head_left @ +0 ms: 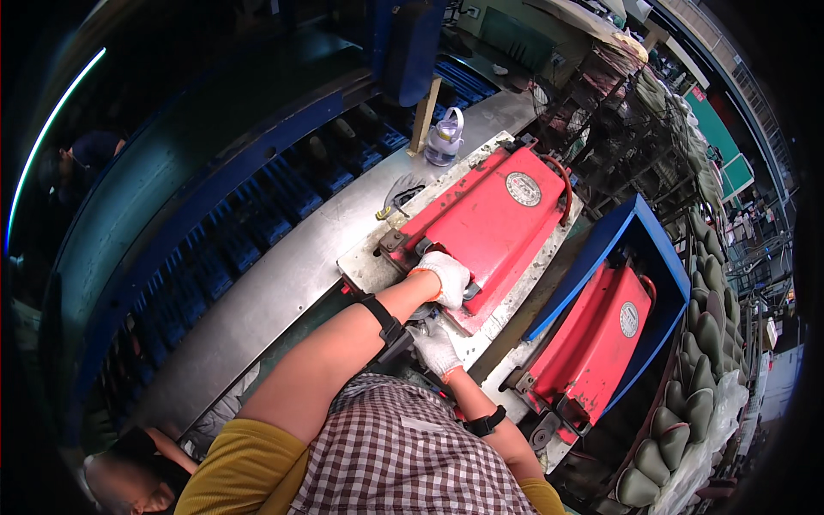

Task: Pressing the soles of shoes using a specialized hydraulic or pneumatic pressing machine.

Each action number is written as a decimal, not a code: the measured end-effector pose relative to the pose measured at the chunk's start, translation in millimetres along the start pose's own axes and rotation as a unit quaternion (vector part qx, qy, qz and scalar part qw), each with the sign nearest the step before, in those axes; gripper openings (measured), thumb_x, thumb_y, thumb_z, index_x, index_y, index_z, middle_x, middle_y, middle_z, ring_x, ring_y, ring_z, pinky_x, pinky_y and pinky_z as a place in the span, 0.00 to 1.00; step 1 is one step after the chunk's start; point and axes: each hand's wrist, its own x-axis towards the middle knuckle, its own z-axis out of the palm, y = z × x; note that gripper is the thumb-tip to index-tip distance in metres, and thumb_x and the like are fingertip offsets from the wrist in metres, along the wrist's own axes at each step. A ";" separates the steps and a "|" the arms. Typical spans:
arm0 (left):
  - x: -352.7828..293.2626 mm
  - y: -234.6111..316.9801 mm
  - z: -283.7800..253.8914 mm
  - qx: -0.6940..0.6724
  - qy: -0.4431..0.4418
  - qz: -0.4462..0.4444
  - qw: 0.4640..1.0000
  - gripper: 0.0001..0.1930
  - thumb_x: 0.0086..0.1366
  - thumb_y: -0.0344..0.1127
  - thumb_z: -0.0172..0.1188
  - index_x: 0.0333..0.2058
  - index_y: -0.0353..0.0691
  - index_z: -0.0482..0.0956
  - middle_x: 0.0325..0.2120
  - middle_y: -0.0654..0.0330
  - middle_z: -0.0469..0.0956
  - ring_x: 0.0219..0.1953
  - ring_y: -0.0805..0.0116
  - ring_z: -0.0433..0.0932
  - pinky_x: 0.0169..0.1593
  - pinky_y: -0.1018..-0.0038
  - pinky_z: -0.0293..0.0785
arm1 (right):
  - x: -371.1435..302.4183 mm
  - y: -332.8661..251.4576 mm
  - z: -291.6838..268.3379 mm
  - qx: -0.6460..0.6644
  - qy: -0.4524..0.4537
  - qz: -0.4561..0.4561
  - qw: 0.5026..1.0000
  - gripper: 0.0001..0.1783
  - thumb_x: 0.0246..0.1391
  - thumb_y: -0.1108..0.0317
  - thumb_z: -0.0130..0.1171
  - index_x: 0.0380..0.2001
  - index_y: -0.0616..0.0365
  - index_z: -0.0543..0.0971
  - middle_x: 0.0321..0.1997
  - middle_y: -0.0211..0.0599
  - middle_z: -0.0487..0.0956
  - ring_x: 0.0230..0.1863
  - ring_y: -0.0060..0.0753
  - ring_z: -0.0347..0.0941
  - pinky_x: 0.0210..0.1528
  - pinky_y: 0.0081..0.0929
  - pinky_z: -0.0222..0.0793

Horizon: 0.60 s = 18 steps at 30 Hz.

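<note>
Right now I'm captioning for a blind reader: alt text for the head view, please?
A gloved left hand presses on a red machine cover, the gloved right hand just below at its edge; a second red cover sits to the right.
</note>
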 end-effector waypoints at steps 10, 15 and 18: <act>1.1 -0.6 1.0 0.003 0.004 0.008 1.000 0.17 0.46 0.41 0.65 0.35 0.44 0.91 0.34 0.53 0.88 0.39 0.55 0.88 0.41 0.60 0.82 | -0.9 -2.1 -1.0 0.010 -0.004 0.004 1.000 0.19 0.64 0.54 0.65 0.47 0.57 0.77 0.25 0.30 0.79 0.23 0.22 0.74 0.26 0.26 0.70; 5.4 0.1 0.6 0.006 0.003 0.010 1.000 0.20 0.45 0.46 0.68 0.37 0.44 0.90 0.35 0.53 0.88 0.39 0.54 0.88 0.42 0.60 0.81 | -0.3 -2.3 -2.6 0.017 0.003 0.011 1.000 0.17 0.66 0.56 0.62 0.48 0.56 0.76 0.24 0.29 0.78 0.20 0.21 0.71 0.22 0.25 0.66; 3.6 1.7 -2.2 0.007 0.004 0.010 1.000 0.19 0.46 0.43 0.65 0.37 0.44 0.91 0.35 0.53 0.88 0.40 0.55 0.88 0.42 0.60 0.82 | 0.8 0.8 -2.9 0.034 0.004 -0.002 0.999 0.16 0.66 0.57 0.62 0.48 0.56 0.76 0.24 0.29 0.78 0.19 0.20 0.70 0.21 0.25 0.65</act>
